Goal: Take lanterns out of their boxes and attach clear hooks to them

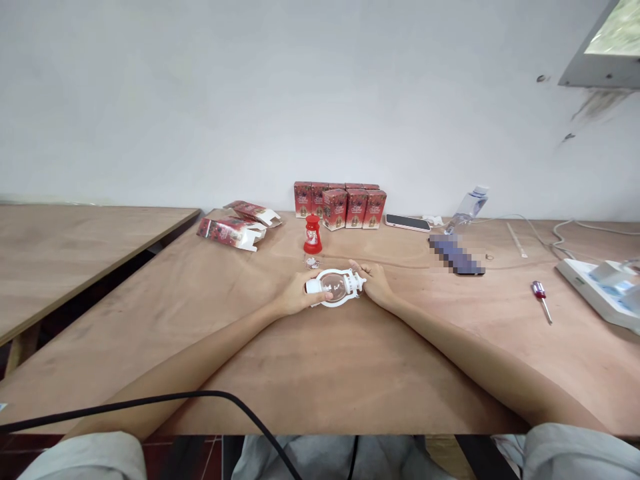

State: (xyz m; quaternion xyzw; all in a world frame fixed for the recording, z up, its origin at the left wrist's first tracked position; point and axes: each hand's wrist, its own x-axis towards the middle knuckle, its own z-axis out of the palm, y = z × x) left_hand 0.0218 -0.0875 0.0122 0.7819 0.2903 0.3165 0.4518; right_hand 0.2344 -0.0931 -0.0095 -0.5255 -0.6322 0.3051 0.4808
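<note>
A small white lantern (336,287) with a clear globe lies on its side on the wooden table (310,373). My left hand (299,293) grips its left end, thumb over the globe. My right hand (375,281) holds the right end, fingers curled around the top cap. A red lantern (313,235) stands upright just behind them, with a small clear scrap (312,262) at its foot.
Several red gift boxes (343,203) stand in a row at the wall; two opened ones (235,227) lie to the left. A phone (407,222), a plastic bottle (467,207), cables, a red-handled screwdriver (541,299) and a white power strip (600,293) lie at right. A second table (60,253) stands left across a gap.
</note>
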